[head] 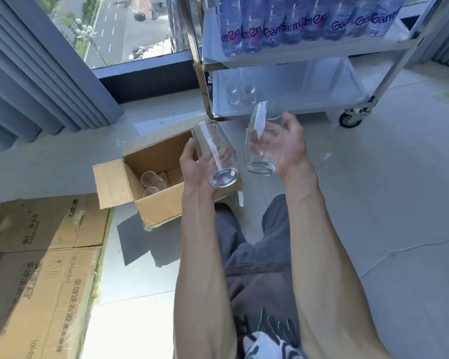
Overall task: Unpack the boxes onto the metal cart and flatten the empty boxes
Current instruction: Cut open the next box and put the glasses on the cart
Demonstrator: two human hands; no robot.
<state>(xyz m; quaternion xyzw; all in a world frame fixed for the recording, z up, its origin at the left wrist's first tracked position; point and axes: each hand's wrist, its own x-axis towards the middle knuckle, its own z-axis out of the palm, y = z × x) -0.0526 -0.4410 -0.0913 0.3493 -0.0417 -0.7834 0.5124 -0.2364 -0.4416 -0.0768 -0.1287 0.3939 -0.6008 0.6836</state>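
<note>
Left hand (196,167): we see its fingers curled round a clear glass (214,154), held tilted above the open box (151,177).
Right hand (287,149): its fingers wrap a second glass (259,141), also tilted, just beside the first and apart from it.
Cart (309,58): we note bottles (290,22) packed on the upper shelf and two glasses (240,90) already standing on the lower shelf.
Done so far: we judge the unpacking well under way, with one box flattened (42,268) on the floor at left.
Left to do: we count at least two glasses (152,181) remaining in the box; the pair in hand must reach the cart, and the box then needs flattening.
Surface: a pale tiled floor (386,203), sunlit in patches.
Room: a floor-level window (119,29) looks down on a street; grey curtains (24,73) hang at left. We see the person crouched, knees between the arms.
</note>
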